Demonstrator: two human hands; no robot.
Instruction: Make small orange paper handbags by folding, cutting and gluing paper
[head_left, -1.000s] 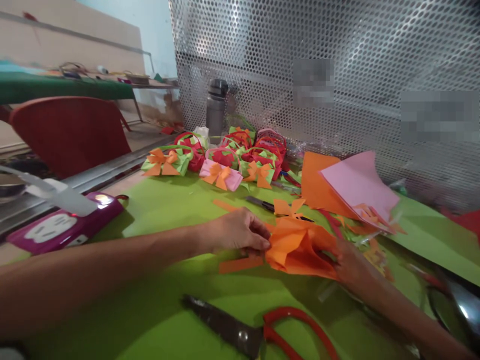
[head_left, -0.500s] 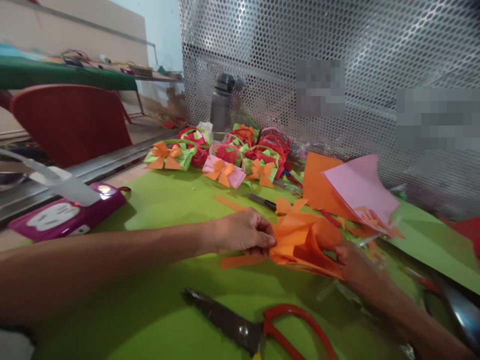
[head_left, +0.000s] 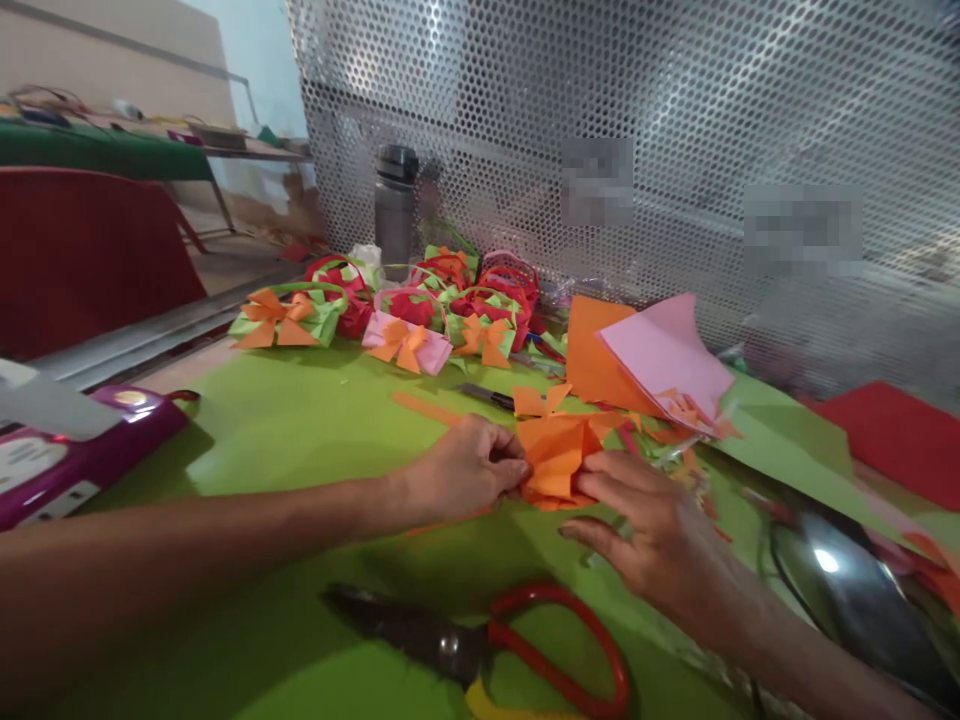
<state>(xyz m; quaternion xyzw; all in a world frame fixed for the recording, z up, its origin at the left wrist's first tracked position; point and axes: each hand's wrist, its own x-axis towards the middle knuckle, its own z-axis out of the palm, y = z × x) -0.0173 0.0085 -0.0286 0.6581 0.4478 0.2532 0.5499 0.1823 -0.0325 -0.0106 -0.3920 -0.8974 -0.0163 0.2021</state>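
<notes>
In the head view, my left hand point(head_left: 472, 465) pinches the left edge of a folded orange paper piece point(head_left: 555, 455) above the green sheet. My right hand point(head_left: 652, 515) lies against the right side of that paper, fingers stretched out and thumb apart below. An orange paper bow point(head_left: 541, 400) is just behind the folded paper, by the box cutter point(head_left: 487, 396). An orange strip point(head_left: 427, 408) lies behind my left hand; another is mostly hidden beneath it. Scissors point(head_left: 450, 645) with red and yellow handles lie in front of both hands.
Several small paper baskets with orange bows point(head_left: 405, 342) stand at the back, before a grey bottle point(head_left: 395, 205). Orange and pink sheets point(head_left: 667, 355) lean at the right. A purple power strip point(head_left: 142, 430) is at left; a dark glossy object point(head_left: 847, 580) lies right.
My right hand has gone from gripping the paper's right side to lying against it with fingers stretched. The paper looks flatter and more closed. My left hand keeps its pinch. The view has shifted right.
</notes>
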